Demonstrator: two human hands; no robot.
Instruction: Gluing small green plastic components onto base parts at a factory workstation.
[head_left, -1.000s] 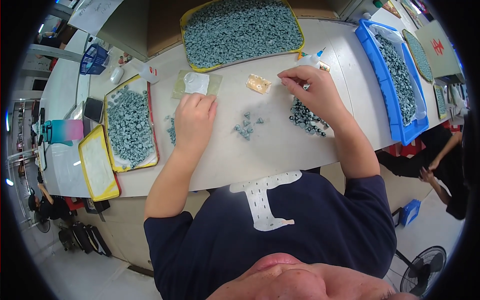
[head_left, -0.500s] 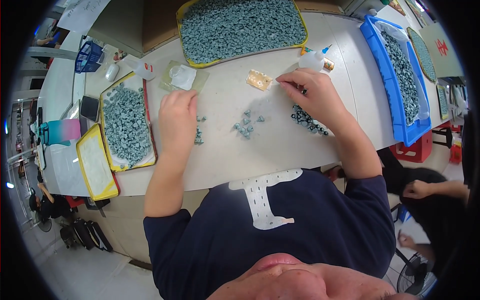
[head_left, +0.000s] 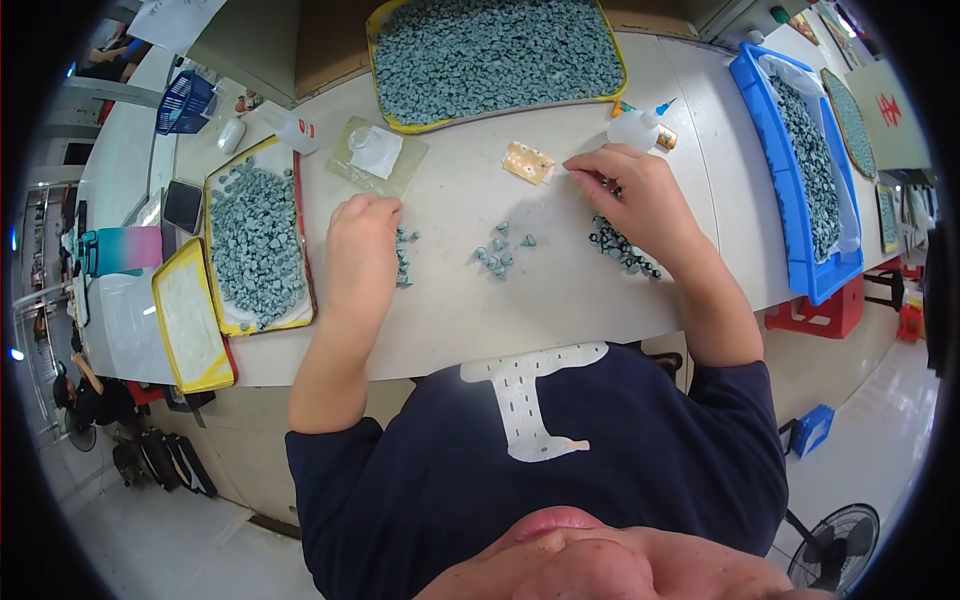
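Note:
My left hand (head_left: 362, 245) hovers just in front of a greenish square pad (head_left: 375, 157) with crumpled white film on it. Its fingers are curled together; whatever is between them is hidden. Small grey-green pieces (head_left: 404, 262) lie beside that hand. My right hand (head_left: 640, 200) has thumb and forefinger closed near a small tan patterned card (head_left: 527, 162); I cannot make out what the fingertips hold. Under its palm and wrist lies a cluster of darker, shiny pieces (head_left: 625, 250). Several loose cone-like grey-green pieces (head_left: 495, 257) sit between the hands.
A large yellow-rimmed tray (head_left: 408, 127) of pieces stands at the back. A smaller tray (head_left: 306, 250) of them is at left, by an emptier tray (head_left: 190, 330). A blue crate (head_left: 785, 225) stands at right. Glue bottles (head_left: 632, 128) (head_left: 295, 132) stand behind both hands.
My left hand has drawn slightly nearer, away from the pad. The right hand stays by the card. The person at the right has gone out of view, and the view has shifted slightly.

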